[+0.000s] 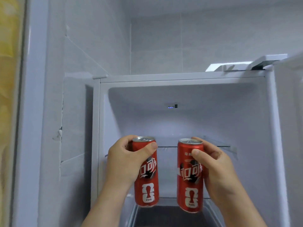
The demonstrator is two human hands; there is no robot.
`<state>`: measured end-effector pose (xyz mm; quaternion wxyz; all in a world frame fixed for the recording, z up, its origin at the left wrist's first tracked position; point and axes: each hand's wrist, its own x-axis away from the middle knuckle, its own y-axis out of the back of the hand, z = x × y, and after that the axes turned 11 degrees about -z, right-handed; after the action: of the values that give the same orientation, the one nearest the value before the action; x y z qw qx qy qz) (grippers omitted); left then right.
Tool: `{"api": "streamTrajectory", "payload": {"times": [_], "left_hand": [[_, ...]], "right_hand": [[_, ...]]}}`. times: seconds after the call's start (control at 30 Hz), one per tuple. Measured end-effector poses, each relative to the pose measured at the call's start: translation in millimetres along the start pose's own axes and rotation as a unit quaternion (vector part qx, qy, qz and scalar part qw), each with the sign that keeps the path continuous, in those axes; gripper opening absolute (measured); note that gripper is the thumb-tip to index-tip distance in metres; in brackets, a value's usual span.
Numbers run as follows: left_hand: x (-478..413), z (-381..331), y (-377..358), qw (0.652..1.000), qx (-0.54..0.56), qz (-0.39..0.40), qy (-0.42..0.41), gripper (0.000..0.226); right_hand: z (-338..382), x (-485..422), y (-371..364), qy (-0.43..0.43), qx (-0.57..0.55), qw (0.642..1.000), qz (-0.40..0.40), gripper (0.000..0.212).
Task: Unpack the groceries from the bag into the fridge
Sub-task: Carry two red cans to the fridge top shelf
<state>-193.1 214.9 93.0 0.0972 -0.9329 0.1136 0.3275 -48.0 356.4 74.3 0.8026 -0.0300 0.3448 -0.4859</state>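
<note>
I face the open white fridge point(180, 115), its inside bare. My left hand point(124, 163) grips a tall red cola can point(146, 187) upright, thumb across its front near the top. My right hand point(216, 167) grips a second red cola can point(190, 185) the same way. Both cans hang in front of the fridge opening, side by side and apart, below the level of the upper glass shelf point(219, 146). The bag is out of view.
A lower glass shelf point(167, 198) shows between the cans, with a drawer point(164, 215) under it. The open fridge door point(291, 128) stands at the right. A grey tiled wall point(73, 112) runs along the left, and a yellow surface point(8, 79) beyond it.
</note>
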Motion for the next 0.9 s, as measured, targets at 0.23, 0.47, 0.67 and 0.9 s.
{"api": "streamTrajectory", "payload": {"times": [0.23, 0.47, 0.67, 0.9], "left_hand": [[-60, 2, -30, 0.998, 0.065, 0.001, -0.027, 0.047], [-97, -4, -60, 0.994, 0.102, -0.016, -0.034, 0.035], [-120, 4, -83, 0.996, 0.075, -0.039, -0.038, 0.041], [-139, 15, -99, 0.995, 0.073, -0.058, -0.020, 0.031]], "right_hand": [[1, -60, -36, 0.057, -0.022, 0.998, 0.008, 0.049], [5, -105, -57, 0.093, 0.011, 0.995, 0.028, 0.042], [-8, -131, -72, 0.090, 0.036, 0.995, 0.030, 0.042], [-19, -150, -82, 0.077, 0.046, 0.995, 0.037, 0.018]]}}
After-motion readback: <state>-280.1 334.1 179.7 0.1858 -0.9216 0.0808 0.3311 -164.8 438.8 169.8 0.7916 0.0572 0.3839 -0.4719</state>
